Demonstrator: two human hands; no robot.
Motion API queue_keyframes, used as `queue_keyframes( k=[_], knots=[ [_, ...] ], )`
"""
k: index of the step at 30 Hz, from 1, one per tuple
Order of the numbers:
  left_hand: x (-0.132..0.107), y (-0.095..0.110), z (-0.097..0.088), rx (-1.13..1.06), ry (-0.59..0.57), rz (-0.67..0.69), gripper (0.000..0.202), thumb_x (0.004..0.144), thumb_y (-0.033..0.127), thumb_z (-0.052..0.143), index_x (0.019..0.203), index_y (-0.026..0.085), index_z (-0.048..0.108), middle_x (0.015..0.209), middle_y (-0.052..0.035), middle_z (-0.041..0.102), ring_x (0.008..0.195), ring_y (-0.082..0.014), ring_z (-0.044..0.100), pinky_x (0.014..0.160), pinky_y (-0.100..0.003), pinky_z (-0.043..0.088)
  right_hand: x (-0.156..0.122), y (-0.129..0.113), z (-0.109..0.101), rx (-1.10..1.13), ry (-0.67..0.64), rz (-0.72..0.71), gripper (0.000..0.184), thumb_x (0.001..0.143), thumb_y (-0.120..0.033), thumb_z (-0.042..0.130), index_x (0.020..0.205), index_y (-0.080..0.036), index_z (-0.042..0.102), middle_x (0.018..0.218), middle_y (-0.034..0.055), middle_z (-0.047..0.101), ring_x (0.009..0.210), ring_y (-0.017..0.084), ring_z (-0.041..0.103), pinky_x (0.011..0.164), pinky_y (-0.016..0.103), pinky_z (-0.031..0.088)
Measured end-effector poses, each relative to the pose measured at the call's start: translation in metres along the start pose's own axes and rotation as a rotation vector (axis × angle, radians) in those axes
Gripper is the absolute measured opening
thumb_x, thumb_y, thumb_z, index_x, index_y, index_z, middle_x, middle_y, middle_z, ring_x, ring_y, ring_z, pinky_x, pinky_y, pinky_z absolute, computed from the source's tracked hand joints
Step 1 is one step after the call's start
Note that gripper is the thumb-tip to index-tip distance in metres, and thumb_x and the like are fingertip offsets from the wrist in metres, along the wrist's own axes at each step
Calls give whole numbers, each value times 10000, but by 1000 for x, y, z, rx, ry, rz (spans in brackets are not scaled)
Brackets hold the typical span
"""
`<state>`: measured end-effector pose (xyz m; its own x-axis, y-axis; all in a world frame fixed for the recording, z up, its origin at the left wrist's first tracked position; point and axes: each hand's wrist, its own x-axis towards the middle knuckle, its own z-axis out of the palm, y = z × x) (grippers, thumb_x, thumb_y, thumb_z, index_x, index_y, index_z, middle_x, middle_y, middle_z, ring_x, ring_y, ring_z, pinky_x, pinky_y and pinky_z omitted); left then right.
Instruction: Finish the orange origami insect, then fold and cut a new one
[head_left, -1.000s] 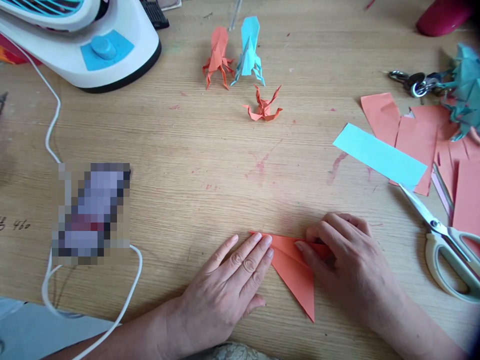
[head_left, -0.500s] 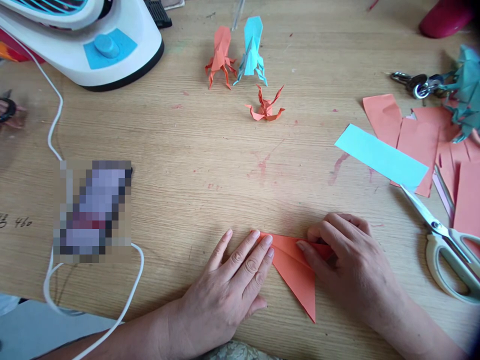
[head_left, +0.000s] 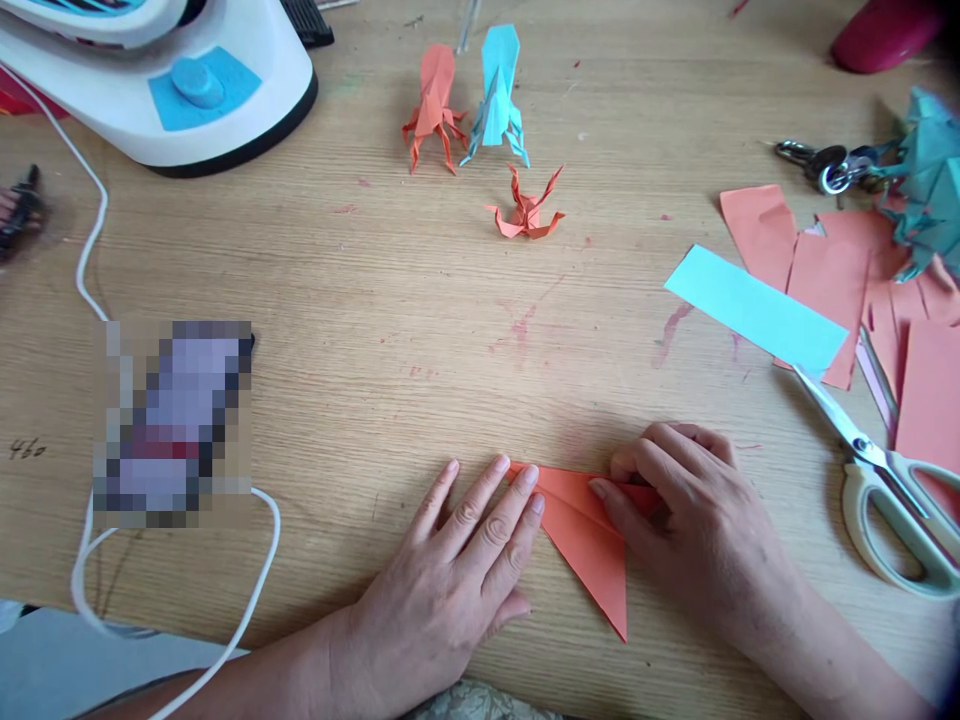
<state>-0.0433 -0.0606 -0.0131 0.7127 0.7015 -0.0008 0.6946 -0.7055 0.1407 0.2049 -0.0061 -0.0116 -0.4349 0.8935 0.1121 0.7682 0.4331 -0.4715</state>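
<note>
A folded orange paper triangle (head_left: pixel 592 545) lies near the table's front edge, its point toward me. My left hand (head_left: pixel 457 570) rests flat on the table with fingers stretched out, the fingertips on the paper's left corner. My right hand (head_left: pixel 694 530) is curled over the paper's right side, its fingers pressing a fold down. Part of the paper is hidden under that hand.
Three small origami figures stand at the back: orange (head_left: pixel 431 105), light blue (head_left: pixel 496 95), small orange (head_left: pixel 527 210). Scissors (head_left: pixel 885 480), a light blue strip (head_left: pixel 754 312) and orange paper scraps (head_left: pixel 840 270) lie right. A white appliance (head_left: pixel 165 80) and its cord (head_left: pixel 90 260) are left. Keys (head_left: pixel 825 165) sit far right.
Both hands stay on the orange paper almost unmoved. The view has shifted slightly.
</note>
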Motion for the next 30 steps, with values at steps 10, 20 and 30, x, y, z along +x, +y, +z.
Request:
queue_keyframes(
  k=[10,20,30],
  knots=[
    [-1,2,3,20,28,-9,626,996,469,493,1485,83,426,1584,-200,391,1486,-351,319,1204,-550,181,1,0,0,5,6,6,183,931,-189,569,766,-216,496,718,-8,514,740,173,528,830,373,390],
    [2,1,1,27,8,-6,603,999,469,483,1479,106,443,1609,-128,377,1468,-338,351,1237,-530,119,1,-1,-1,6,5,8,174,931,-180,560,769,-210,504,733,-1,532,756,175,531,819,359,386],
    [2,2,-1,67,11,-9,611,1001,469,472,1487,101,428,1600,-162,380,1485,-338,330,1226,-534,161,1,-2,0,6,1,5,183,930,-162,546,760,-206,495,730,-4,523,741,169,509,825,365,388]
  ],
)
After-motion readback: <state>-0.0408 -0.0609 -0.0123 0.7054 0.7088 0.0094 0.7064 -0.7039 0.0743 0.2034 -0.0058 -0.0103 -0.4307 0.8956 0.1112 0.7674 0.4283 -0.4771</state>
